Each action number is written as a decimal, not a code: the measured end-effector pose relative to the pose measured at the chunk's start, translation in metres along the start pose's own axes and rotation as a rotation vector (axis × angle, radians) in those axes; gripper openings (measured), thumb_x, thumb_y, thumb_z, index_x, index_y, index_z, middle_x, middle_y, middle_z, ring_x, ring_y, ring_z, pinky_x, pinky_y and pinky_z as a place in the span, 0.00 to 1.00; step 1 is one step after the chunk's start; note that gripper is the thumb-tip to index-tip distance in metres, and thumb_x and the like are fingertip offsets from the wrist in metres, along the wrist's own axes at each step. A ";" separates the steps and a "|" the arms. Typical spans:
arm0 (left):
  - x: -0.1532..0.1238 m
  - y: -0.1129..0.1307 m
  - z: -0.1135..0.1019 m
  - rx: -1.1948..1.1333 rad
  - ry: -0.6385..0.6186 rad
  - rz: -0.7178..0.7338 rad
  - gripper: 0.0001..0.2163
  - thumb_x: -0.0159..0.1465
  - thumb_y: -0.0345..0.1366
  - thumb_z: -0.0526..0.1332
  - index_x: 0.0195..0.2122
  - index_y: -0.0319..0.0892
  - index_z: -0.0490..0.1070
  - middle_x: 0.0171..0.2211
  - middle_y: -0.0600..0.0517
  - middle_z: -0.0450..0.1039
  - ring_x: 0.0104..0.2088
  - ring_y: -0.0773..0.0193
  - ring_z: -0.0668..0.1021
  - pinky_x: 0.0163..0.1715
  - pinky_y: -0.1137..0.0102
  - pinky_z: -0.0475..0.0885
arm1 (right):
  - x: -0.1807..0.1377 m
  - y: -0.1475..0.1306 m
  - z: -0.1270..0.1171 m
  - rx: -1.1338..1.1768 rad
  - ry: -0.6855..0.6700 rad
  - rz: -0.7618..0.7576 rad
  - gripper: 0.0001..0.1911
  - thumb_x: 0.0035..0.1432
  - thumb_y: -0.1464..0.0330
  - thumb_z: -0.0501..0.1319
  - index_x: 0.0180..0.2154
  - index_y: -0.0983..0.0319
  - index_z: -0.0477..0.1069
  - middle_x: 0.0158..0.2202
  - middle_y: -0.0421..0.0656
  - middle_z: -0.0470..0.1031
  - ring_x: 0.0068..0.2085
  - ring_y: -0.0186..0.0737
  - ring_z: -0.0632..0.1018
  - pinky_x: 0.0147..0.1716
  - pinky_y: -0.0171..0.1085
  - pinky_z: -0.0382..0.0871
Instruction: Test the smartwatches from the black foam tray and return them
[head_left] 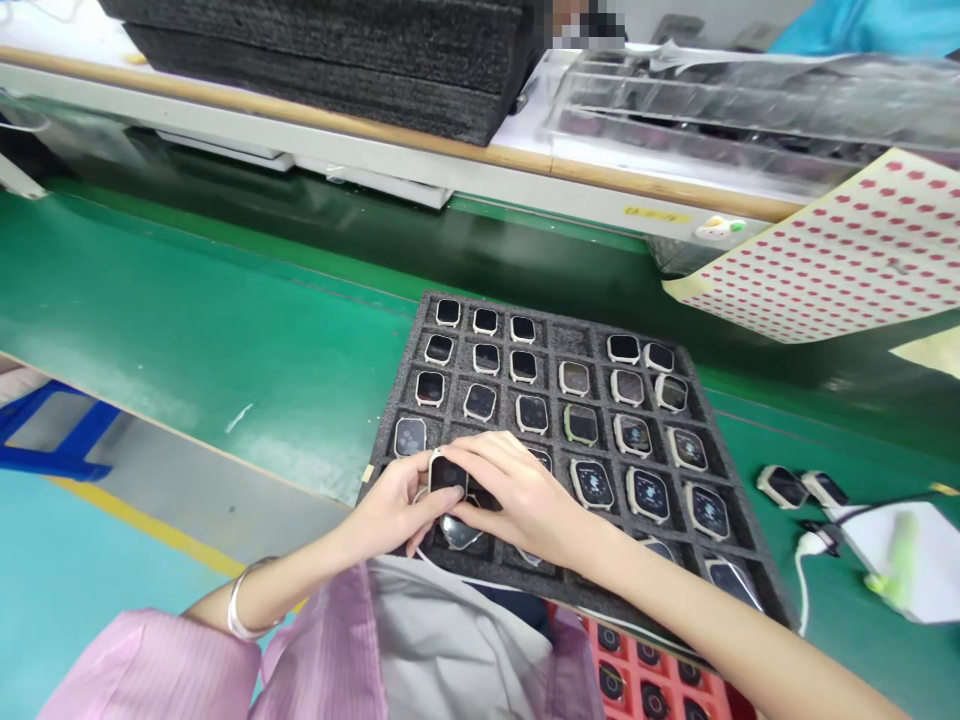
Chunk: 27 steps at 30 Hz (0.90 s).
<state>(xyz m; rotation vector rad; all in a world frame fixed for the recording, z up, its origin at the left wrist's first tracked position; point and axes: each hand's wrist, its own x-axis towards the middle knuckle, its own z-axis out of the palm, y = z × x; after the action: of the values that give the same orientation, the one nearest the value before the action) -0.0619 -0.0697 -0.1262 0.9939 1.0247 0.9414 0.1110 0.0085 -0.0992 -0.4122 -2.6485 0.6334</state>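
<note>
A strapless smartwatch [448, 474] with a dark screen is between my two hands, over the near left part of a grey foam tray [406, 375]. My left hand [394, 508] grips its left side, thumb on the lower part of the screen. Fingers of my right hand [517, 487] are bent over its top and right edges. Just below it, another watch [459, 532] shows partly. A white cable [442, 570] runs from under my left hand along the tray's near edge. Rows of similar watches sit in the tray's compartments, several with lit screens; my right hand and forearm hide some.
Right of the tray lie two more watches [782, 486], a white plug [814, 542] and a white box [911, 560]. A red tray [630, 655] of round dark parts is below. Behind, a raised shelf [525, 160] holds black foam blocks [337, 60] and clear plastic trays [720, 100]; a red-dotted sheet [840, 250] hangs there.
</note>
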 end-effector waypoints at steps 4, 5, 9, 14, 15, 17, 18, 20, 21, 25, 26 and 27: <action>-0.001 0.002 0.000 0.029 -0.001 -0.011 0.14 0.63 0.43 0.60 0.41 0.36 0.65 0.13 0.62 0.60 0.09 0.74 0.63 0.09 0.81 0.58 | -0.003 0.002 0.005 0.078 0.060 0.014 0.20 0.61 0.67 0.60 0.54 0.63 0.62 0.46 0.51 0.72 0.47 0.47 0.73 0.47 0.47 0.69; -0.001 0.003 0.000 0.036 -0.003 -0.013 0.15 0.63 0.43 0.60 0.42 0.36 0.65 0.13 0.62 0.60 0.09 0.74 0.63 0.09 0.81 0.58 | -0.004 0.002 0.006 0.095 0.073 0.017 0.20 0.61 0.67 0.61 0.53 0.62 0.62 0.45 0.50 0.72 0.47 0.47 0.73 0.47 0.47 0.69; -0.001 0.004 0.000 0.046 -0.011 -0.023 0.17 0.63 0.44 0.60 0.45 0.36 0.65 0.13 0.62 0.60 0.09 0.74 0.63 0.09 0.81 0.57 | -0.003 0.001 0.006 0.138 0.100 0.026 0.20 0.60 0.67 0.62 0.53 0.61 0.62 0.43 0.49 0.73 0.45 0.46 0.74 0.45 0.46 0.70; 0.000 0.005 0.002 0.062 -0.001 -0.051 0.16 0.63 0.43 0.60 0.46 0.36 0.65 0.15 0.62 0.59 0.10 0.75 0.63 0.09 0.81 0.59 | -0.004 0.002 0.005 0.138 0.099 0.035 0.21 0.59 0.66 0.63 0.52 0.62 0.62 0.42 0.48 0.73 0.43 0.45 0.74 0.44 0.46 0.70; 0.000 0.005 0.002 0.063 0.002 -0.053 0.16 0.63 0.42 0.60 0.46 0.36 0.65 0.15 0.62 0.59 0.10 0.75 0.62 0.09 0.81 0.59 | -0.004 0.002 0.006 0.136 0.103 0.035 0.21 0.59 0.65 0.63 0.52 0.62 0.63 0.42 0.48 0.73 0.43 0.45 0.74 0.44 0.46 0.70; 0.000 0.004 0.003 0.066 0.004 -0.055 0.16 0.63 0.41 0.59 0.47 0.36 0.64 0.15 0.62 0.59 0.10 0.75 0.62 0.08 0.82 0.59 | -0.005 0.003 0.006 0.133 0.111 0.034 0.21 0.59 0.64 0.63 0.52 0.62 0.63 0.41 0.48 0.73 0.42 0.45 0.74 0.42 0.46 0.70; -0.001 0.003 0.003 0.068 0.004 -0.054 0.15 0.63 0.41 0.59 0.47 0.36 0.65 0.15 0.62 0.59 0.10 0.76 0.62 0.08 0.82 0.59 | -0.005 0.003 0.006 0.133 0.111 0.033 0.21 0.59 0.64 0.63 0.52 0.62 0.63 0.40 0.47 0.73 0.41 0.45 0.74 0.42 0.45 0.70; -0.002 0.001 0.003 0.074 0.005 -0.047 0.15 0.63 0.40 0.59 0.47 0.36 0.65 0.16 0.62 0.59 0.10 0.76 0.62 0.08 0.82 0.59 | -0.006 0.003 0.006 0.133 0.109 0.031 0.20 0.60 0.63 0.63 0.51 0.62 0.63 0.40 0.47 0.73 0.41 0.45 0.74 0.41 0.45 0.70; -0.002 0.001 0.003 0.081 0.004 -0.043 0.14 0.64 0.40 0.59 0.46 0.37 0.65 0.17 0.62 0.59 0.10 0.76 0.62 0.08 0.82 0.59 | -0.006 0.004 0.006 0.133 0.107 0.029 0.20 0.60 0.63 0.63 0.51 0.62 0.63 0.40 0.47 0.74 0.41 0.45 0.74 0.41 0.45 0.70; -0.003 -0.001 0.003 0.104 0.008 -0.041 0.14 0.63 0.41 0.59 0.46 0.37 0.65 0.20 0.60 0.59 0.10 0.76 0.63 0.08 0.81 0.59 | -0.007 0.004 0.006 0.130 0.111 0.024 0.20 0.59 0.62 0.63 0.51 0.62 0.64 0.39 0.47 0.74 0.40 0.45 0.74 0.41 0.45 0.69; -0.003 -0.002 0.003 0.110 0.011 -0.042 0.14 0.63 0.41 0.59 0.46 0.37 0.65 0.20 0.60 0.59 0.11 0.76 0.63 0.08 0.81 0.58 | -0.007 0.004 0.006 0.126 0.112 0.023 0.20 0.59 0.62 0.63 0.51 0.62 0.64 0.39 0.47 0.74 0.40 0.45 0.74 0.41 0.45 0.69; -0.002 -0.002 0.003 0.116 0.014 -0.042 0.15 0.63 0.41 0.59 0.46 0.37 0.65 0.21 0.60 0.59 0.11 0.76 0.62 0.08 0.81 0.58 | -0.007 0.004 0.006 0.121 0.114 0.021 0.20 0.59 0.62 0.63 0.51 0.62 0.64 0.39 0.48 0.74 0.40 0.45 0.74 0.41 0.45 0.69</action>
<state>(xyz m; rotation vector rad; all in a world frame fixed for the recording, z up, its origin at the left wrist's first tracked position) -0.0598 -0.0730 -0.1267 1.0591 1.1179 0.8637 0.1154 0.0073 -0.1085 -0.4283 -2.4866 0.7502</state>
